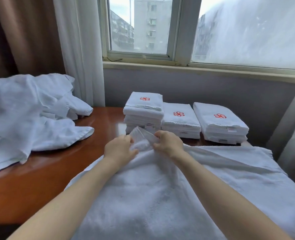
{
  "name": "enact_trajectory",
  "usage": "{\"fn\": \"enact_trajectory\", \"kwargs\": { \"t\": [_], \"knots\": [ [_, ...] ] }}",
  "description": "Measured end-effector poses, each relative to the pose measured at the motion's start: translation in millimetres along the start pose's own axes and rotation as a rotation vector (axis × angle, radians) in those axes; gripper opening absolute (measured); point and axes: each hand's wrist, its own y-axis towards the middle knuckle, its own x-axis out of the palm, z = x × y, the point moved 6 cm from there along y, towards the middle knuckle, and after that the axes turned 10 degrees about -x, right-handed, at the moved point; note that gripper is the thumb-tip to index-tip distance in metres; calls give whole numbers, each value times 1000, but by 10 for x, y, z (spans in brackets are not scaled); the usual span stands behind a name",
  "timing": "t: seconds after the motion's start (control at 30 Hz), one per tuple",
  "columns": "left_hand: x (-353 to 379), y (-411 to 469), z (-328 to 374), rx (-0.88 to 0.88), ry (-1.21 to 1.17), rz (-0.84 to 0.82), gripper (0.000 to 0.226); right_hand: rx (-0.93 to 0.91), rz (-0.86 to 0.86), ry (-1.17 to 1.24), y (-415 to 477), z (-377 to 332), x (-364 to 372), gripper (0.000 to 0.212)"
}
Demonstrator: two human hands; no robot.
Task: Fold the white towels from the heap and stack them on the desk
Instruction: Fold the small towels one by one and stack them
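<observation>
A large white towel [178, 187] lies spread over the near right part of the brown wooden desk [39, 179]. My left hand [120, 148] and my right hand [168, 142] sit close together at its far edge, each pinching a bunched corner of the cloth and lifting it a little. Behind my hands stand three stacks of folded white towels with red flower logos: a tall left stack [143, 110], a lower middle stack [180, 120] and a right stack [219, 123]. A heap of unfolded white towels [27, 115] lies on the desk's left side.
The desk stands against a grey wall under a window [139, 26]. A white sheer curtain [81, 49] and a brown curtain [18, 35] hang at the left. Another curtain [292, 127] hangs at the right edge. Bare desk wood shows between the heap and the spread towel.
</observation>
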Motion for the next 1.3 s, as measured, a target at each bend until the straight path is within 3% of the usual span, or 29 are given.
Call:
{"fn": "enact_trajectory", "kwargs": {
  "t": [0.13, 0.37, 0.6, 0.8, 0.87, 0.97, 1.13, 1.3],
  "knots": [
    [-87, 61, -26, 62, 29, 22, 24, 6, 58, -2, 71, 17, -35, 13],
    [-860, 414, -559, -194, -228, 280, 21, -17, 407, 114, 181, 5, -445, 18],
    [-1058, 439, -682, -268, -274, 315, 15, -122, 544, 127, 124, -204, -545, 16],
    [-916, 268, -859, -351, -273, 251, 30, -252, 443, 58, -63, -367, -339, 14],
    [-847, 216, -873, -331, -270, 163, 23, -287, 415, 37, -119, -418, -289, 13],
    [-785, 111, -894, -279, -198, 69, 34, -282, 410, 39, -165, -451, -272, 13],
    [-946, 69, -1033, -248, -234, 202, 6, -321, 356, 39, -196, -497, -261, 13],
    [-976, 25, -1245, -302, -265, 171, 25, -418, 19, 90, -286, -554, -28, 10]
  ]
}}
